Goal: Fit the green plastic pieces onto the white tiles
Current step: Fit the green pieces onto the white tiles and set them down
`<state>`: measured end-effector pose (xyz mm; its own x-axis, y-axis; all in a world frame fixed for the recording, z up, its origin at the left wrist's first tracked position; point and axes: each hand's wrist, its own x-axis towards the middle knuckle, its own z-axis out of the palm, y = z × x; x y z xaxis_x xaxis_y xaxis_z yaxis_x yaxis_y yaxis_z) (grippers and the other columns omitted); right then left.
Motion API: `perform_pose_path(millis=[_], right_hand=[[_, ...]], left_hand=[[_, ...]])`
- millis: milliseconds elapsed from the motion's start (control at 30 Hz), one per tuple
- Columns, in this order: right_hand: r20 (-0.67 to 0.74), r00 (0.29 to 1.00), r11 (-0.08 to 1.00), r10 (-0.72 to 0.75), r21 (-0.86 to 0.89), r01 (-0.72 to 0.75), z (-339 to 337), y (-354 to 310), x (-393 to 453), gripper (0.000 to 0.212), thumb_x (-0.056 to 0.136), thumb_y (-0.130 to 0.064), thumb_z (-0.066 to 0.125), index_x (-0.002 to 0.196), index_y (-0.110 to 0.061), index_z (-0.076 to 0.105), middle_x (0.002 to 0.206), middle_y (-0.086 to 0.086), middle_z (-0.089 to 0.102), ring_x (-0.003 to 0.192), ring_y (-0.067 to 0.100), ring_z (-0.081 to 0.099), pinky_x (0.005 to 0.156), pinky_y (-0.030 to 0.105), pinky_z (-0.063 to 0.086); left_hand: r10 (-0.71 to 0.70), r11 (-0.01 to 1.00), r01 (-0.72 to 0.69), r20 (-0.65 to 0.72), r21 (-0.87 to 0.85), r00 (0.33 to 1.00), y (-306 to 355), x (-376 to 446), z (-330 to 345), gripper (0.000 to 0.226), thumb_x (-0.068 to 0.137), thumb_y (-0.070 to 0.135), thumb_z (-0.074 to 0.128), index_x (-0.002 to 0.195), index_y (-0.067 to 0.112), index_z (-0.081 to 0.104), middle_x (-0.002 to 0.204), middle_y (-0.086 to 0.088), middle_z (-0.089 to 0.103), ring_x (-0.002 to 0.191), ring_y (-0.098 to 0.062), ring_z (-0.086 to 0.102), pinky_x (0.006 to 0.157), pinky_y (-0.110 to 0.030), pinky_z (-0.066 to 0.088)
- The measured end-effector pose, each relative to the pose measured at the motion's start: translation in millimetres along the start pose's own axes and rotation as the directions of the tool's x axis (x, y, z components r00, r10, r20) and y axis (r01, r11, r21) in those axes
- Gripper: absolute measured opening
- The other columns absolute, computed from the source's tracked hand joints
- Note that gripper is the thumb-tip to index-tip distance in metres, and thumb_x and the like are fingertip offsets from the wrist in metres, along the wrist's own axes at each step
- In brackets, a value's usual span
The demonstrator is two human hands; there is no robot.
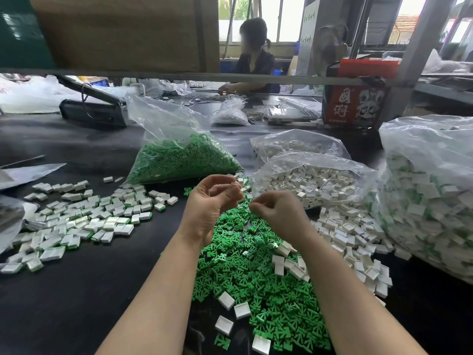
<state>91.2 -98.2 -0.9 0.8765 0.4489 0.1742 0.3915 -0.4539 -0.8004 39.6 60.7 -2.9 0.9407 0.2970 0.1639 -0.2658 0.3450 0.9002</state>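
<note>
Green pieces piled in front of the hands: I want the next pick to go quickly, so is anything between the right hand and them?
Nothing visible blocks it. The right hand hangs just above the loose green pieces; a few stray white tiles lie on the pile. The left hand pinches a tile beside it.

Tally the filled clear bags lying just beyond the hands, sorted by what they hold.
Bag of green pieces: 1
Bags of white tiles: 2, the near bag and the bag behind it
Bag of white tiles mixed with green: 1
Total: 4
</note>
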Motion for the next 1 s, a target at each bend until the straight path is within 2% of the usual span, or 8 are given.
perform_pose_path(millis=[67, 133, 233, 433, 633, 867, 1000], right_hand=[[-0.075, 0.997, 0.968, 0.028, 0.251, -0.008, -5, -4, -1, 0.012, 0.09, -0.013, 0.066, 0.1, -0.008, 0.072, 0.088, 0.006, 0.073, 0.071, 0.007, 0.067, 0.066, 0.017, 0.054], [-0.078, 0.995, 0.881, 0.055, 0.474, -0.011, -10, -10, -5, 0.014, 0.09, -0.007, 0.064, 0.103, -0.005, 0.07, 0.087, 0.008, 0.071, 0.057, -0.003, 0.06, 0.051, 0.01, 0.045], [-0.076, 0.995, 0.792, 0.065, 0.611, -0.005, -14, -16, -7, 0.017, 0.09, -0.005, 0.064, 0.106, -0.003, 0.068, 0.09, 0.012, 0.07, 0.05, -0.002, 0.053, 0.044, 0.011, 0.039], [-0.155, 0.982, 0.752, 0.108, 0.659, 0.021, -12, -17, -6, 0.011, 0.087, -0.006, 0.069, 0.097, -0.004, 0.07, 0.092, 0.017, 0.071, 0.062, 0.009, 0.054, 0.045, 0.016, 0.04], [-0.174, 0.981, 0.756, 0.082, 0.652, 0.053, -11, -16, -5, 0.004, 0.084, -0.006, 0.072, 0.087, -0.008, 0.071, 0.061, -0.008, 0.064, 0.05, 0.001, 0.052, 0.041, 0.012, 0.038], [-0.231, 0.973, 0.779, 0.024, 0.614, 0.126, -7, -15, -5, 0.005, 0.084, -0.004, 0.072, 0.088, -0.006, 0.07, 0.061, -0.011, 0.066, 0.049, -0.003, 0.056, 0.045, 0.007, 0.04], [-0.249, 0.968, 0.796, -0.001, 0.586, 0.152, -6, -14, -3, 0.005, 0.084, -0.005, 0.072, 0.086, -0.009, 0.07, 0.062, -0.013, 0.066, 0.048, -0.003, 0.056, 0.045, 0.007, 0.041]], left_hand=[[-0.013, 1.0, 0.013, 0.011, -0.004, 1.0, 0, 0, 1, 0.018, 0.068, 0.012, 0.076, 0.085, 0.018, 0.074, 0.086, -0.01, 0.074, 0.076, -0.018, 0.071, 0.064, -0.021, 0.056], [-0.021, 1.0, 0.021, 0.02, 0.013, 1.0, -1, 0, 3, 0.025, 0.068, 0.013, 0.075, 0.093, 0.014, 0.072, 0.084, -0.007, 0.074, 0.076, -0.016, 0.071, 0.064, -0.02, 0.055], [-0.027, 0.997, 0.027, 0.005, 0.078, 1.0, -3, 0, 7, 0.032, 0.069, 0.017, 0.076, 0.099, 0.012, 0.069, 0.086, -0.006, 0.075, 0.079, -0.017, 0.071, 0.066, -0.021, 0.055], [-0.04, 0.992, 0.037, 0.024, 0.123, 0.999, -2, -2, 11, 0.027, 0.067, 0.02, 0.078, 0.092, 0.013, 0.07, 0.085, -0.004, 0.074, 0.079, -0.018, 0.071, 0.069, -0.022, 0.055], [-0.022, 0.988, 0.014, 0.053, 0.157, 0.998, -3, -4, 14, 0.019, 0.066, 0.021, 0.08, 0.084, 0.016, 0.075, 0.081, -0.005, 0.074, 0.075, -0.015, 0.069, 0.069, -0.022, 0.055], [-0.018, 0.984, 0.011, 0.037, 0.179, 0.999, -3, -3, 14, 0.027, 0.065, 0.021, 0.081, 0.089, 0.011, 0.075, 0.082, -0.008, 0.074, 0.074, -0.015, 0.068, 0.068, -0.022, 0.056], [-0.014, 0.983, 0.01, 0.019, 0.184, 1.0, -3, -4, 16, 0.024, 0.064, 0.021, 0.081, 0.086, 0.012, 0.076, 0.079, -0.007, 0.074, 0.072, -0.015, 0.068, 0.068, -0.023, 0.056]])
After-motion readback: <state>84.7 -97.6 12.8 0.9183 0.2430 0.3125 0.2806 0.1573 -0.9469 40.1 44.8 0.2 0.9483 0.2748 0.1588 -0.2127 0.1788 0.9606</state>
